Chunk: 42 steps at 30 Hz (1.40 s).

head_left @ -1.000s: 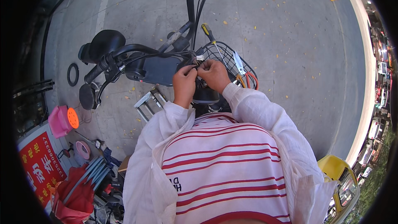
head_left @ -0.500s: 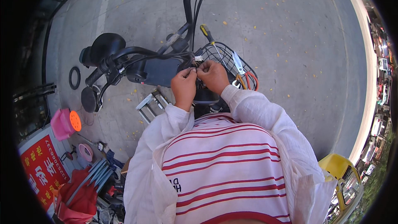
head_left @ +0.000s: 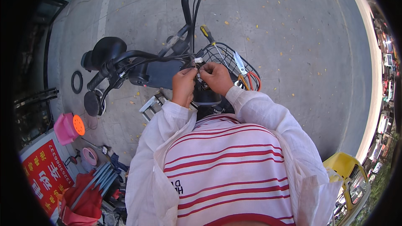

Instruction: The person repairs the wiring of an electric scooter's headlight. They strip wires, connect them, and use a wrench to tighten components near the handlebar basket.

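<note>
Over the front of an electric bike, my left hand (head_left: 183,87) pinches thumb and fingers together on thin wires beside the handlebar stem. Close on its right, my right hand (head_left: 217,78) pinches the same wiring, its fingertips a little apart from the left ones. A white plug connector (head_left: 198,60) shows just beyond the fingertips among the dark cables. What exactly sits between the fingers is small and partly hidden. The black handlebar (head_left: 186,6) runs out ahead and bends to the left, near a black headlight-like housing (head_left: 109,49).
Right of my hands, a black wire basket (head_left: 247,65) holds a yellow-handled screwdriver (head_left: 207,33), scissors-like blades (head_left: 239,62) and red-handled pliers (head_left: 253,79). A metal step stand (head_left: 151,106) is below left. Farther left are a pink container (head_left: 65,129) and a red umbrella (head_left: 83,201).
My fingertips have drawn slightly apart, and more of the wiring shows between them. Both hands stay at the same spot; the view has shifted slightly.
</note>
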Each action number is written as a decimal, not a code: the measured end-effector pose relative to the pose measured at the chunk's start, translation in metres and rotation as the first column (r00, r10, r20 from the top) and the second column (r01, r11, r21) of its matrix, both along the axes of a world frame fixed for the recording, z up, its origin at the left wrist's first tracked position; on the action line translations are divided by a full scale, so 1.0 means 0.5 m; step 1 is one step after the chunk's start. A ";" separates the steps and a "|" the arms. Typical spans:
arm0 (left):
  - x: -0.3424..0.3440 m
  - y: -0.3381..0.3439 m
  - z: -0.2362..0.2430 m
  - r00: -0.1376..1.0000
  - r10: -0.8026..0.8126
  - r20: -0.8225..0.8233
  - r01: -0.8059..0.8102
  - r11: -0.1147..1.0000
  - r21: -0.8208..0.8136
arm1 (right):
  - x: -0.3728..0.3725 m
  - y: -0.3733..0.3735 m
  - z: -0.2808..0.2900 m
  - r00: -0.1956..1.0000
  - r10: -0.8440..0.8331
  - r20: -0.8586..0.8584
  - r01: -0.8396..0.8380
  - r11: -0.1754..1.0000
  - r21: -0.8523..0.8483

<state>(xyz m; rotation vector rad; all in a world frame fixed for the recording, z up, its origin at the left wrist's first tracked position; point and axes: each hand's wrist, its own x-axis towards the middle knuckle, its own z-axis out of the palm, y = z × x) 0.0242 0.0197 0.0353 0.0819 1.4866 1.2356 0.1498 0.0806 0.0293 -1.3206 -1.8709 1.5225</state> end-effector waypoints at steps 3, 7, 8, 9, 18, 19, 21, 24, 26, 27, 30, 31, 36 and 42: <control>0.003 -0.001 0.004 0.996 0.039 0.077 -0.038 0.999 -0.012 | -0.002 0.004 0.001 1.000 -0.022 0.004 0.023 0.999 -0.042; 0.000 -0.003 -0.003 0.993 0.033 0.115 -0.034 0.999 0.008 | -0.002 0.008 -0.008 0.978 -0.088 -0.187 0.050 0.979 -0.198; -0.001 -0.003 0.000 0.993 0.012 0.121 -0.013 1.000 0.013 | -0.001 0.009 -0.010 0.976 -0.086 -0.202 0.039 0.974 -0.223; -0.002 -0.004 0.001 0.992 -0.008 0.128 0.006 1.000 0.017 | 0.000 0.010 -0.006 0.973 -0.083 -0.216 0.027 0.968 -0.249; 0.003 -0.008 -0.002 0.999 -0.035 -0.027 0.037 0.997 0.065 | -0.010 0.010 0.021 0.986 -0.118 -0.120 0.075 0.945 -0.317; 0.006 -0.007 -0.007 0.984 -0.050 -0.168 0.061 0.996 0.061 | -0.011 0.009 0.023 0.987 -0.121 -0.105 0.080 0.938 -0.336; 0.014 -0.006 -0.025 0.897 -0.076 -0.436 0.106 0.993 0.044 | -0.014 0.009 0.017 0.981 -0.148 -0.125 0.090 0.921 -0.378; 0.017 -0.005 -0.040 0.893 -0.054 -0.447 0.069 0.997 0.017 | -0.014 0.002 -0.003 0.962 -0.218 -0.163 0.133 0.898 -0.418; 0.016 -0.005 -0.042 0.910 -0.052 -0.410 0.075 0.996 0.042 | -0.013 -0.001 -0.016 0.950 -0.241 -0.198 0.137 0.893 -0.428; 0.017 -0.004 -0.038 0.919 -0.051 -0.390 0.079 0.995 0.055 | -0.010 0.000 -0.016 0.948 -0.235 -0.217 0.124 0.895 -0.428; 0.009 -0.005 -0.019 0.979 -0.042 -0.198 0.061 0.994 0.092 | -0.003 0.005 -0.007 0.953 -0.188 -0.238 0.081 0.914 -0.398; 0.010 -0.006 -0.015 0.982 -0.032 -0.187 0.051 0.994 0.100 | -0.003 0.008 0.002 0.957 -0.168 -0.238 0.066 0.921 -0.383; 0.006 -0.015 -0.008 0.999 0.026 0.025 -0.029 0.992 0.124 | 0.000 0.005 0.031 0.997 -0.009 -0.081 -0.007 0.981 -0.194; 0.002 -0.016 0.003 0.999 -0.003 0.054 -0.002 0.997 0.082 | -0.001 -0.006 0.019 0.990 -0.050 -0.130 0.028 0.985 -0.170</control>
